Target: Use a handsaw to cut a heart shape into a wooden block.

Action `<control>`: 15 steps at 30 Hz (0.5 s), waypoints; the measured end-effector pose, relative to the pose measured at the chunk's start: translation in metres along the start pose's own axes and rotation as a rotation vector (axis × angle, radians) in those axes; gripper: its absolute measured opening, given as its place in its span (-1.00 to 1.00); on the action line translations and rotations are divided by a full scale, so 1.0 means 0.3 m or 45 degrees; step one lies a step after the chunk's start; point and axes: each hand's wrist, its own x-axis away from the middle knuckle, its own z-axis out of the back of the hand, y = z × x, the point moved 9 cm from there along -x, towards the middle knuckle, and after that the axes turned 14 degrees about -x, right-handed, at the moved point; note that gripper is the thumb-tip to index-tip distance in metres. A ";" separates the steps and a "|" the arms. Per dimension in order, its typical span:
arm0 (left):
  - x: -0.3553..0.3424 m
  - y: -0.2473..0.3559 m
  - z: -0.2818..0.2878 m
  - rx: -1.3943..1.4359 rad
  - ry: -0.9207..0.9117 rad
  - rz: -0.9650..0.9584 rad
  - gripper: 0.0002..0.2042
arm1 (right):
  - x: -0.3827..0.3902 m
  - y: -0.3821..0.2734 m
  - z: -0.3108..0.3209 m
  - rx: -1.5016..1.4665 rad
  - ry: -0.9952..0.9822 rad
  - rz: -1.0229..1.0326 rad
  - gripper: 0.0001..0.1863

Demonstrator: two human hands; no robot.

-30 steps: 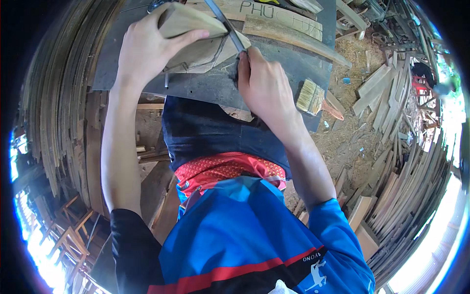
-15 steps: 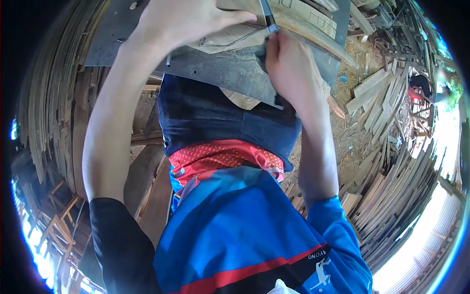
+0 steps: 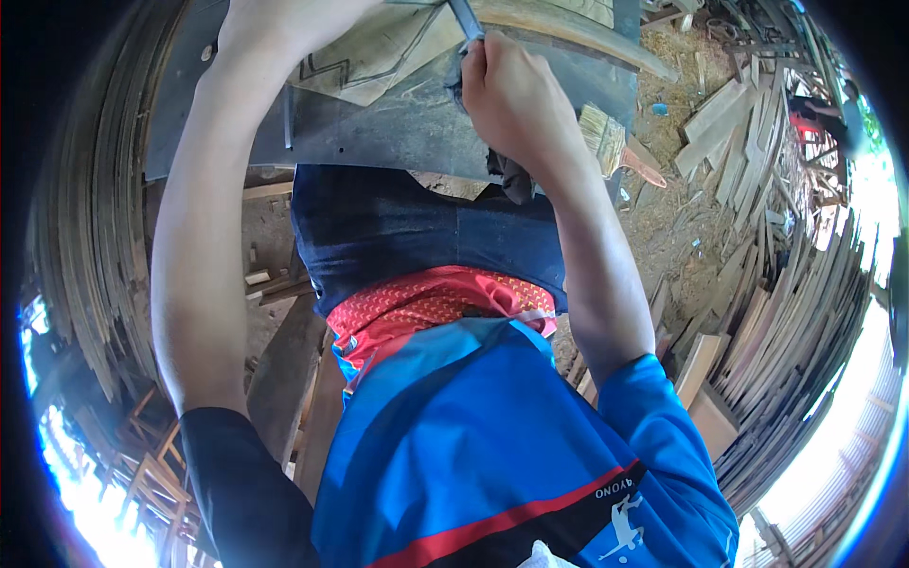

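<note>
At the top edge, my left hand [image 3: 303,21] lies over a pale wooden piece [image 3: 402,62] marked with dark zigzag lines; its fingers are cut off by the picture's edge. My right hand [image 3: 511,90] is closed round a narrow, flat metal tool [image 3: 465,19], whose far end runs out of view. I cannot make out the tool's exact kind. Dark cloth [image 3: 509,175] hangs below this hand, over the near edge of the dark worktable [image 3: 379,133]. A curved wooden strip [image 3: 578,36] lies beyond my right hand.
A wide paintbrush [image 3: 606,142] sits by my right forearm at the table's right side. Long boards [image 3: 95,208] are stacked at the left, and more planks [image 3: 795,341] lie at the right. Wood scraps [image 3: 720,142] cover the ground. Another person [image 3: 846,114] is far off at the right.
Both hands and the table appear shifted up and left in the picture. My right hand still grips the metal tool. The paintbrush, mostly hidden before, now shows beside my forearm.
</note>
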 end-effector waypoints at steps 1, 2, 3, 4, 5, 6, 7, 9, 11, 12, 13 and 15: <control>-0.013 0.012 -0.007 -0.075 0.032 -0.049 -0.35 | 0.008 0.019 0.009 -0.012 0.008 -0.011 -0.66; -0.023 0.027 -0.023 -0.172 0.114 -0.080 -0.39 | 0.016 0.048 0.013 -0.128 -0.020 -0.050 -0.65; -0.030 0.064 -0.009 -0.176 0.114 -0.099 -0.39 | 0.020 0.078 0.018 -0.237 -0.040 -0.088 -0.64; -0.030 0.112 -0.011 -0.173 -0.026 -0.096 -0.41 | 0.024 0.102 0.032 -0.238 -0.021 -0.104 -0.64; -0.026 0.156 -0.022 -0.175 -0.167 -0.092 -0.42 | 0.028 0.132 0.030 -0.298 -0.060 -0.154 -0.63; -0.024 0.178 -0.019 -0.228 -0.193 -0.041 -0.44 | 0.036 0.157 0.028 -0.360 -0.100 -0.203 -0.62; -0.025 0.193 -0.023 -0.235 -0.199 -0.065 -0.44 | 0.042 0.173 0.037 -0.370 -0.084 -0.219 -0.62; -0.030 0.185 -0.032 -0.287 -0.191 -0.092 -0.40 | 0.062 0.199 0.005 -0.619 -0.219 -0.328 -0.63; -0.040 0.189 -0.055 -0.334 -0.194 -0.121 -0.38 | 0.077 0.216 -0.009 -0.689 -0.248 -0.404 -0.63; -0.046 0.191 -0.064 -0.350 -0.164 -0.105 -0.36 | 0.070 0.211 0.001 -0.659 -0.195 -0.363 -0.63; -0.049 0.191 -0.072 -0.366 -0.133 -0.090 -0.35 | 0.062 0.202 0.012 -0.628 -0.140 -0.323 -0.63; -0.025 0.193 -0.068 -0.352 -0.047 -0.155 -0.35 | 0.042 0.192 0.005 -0.676 -0.121 -0.319 -0.64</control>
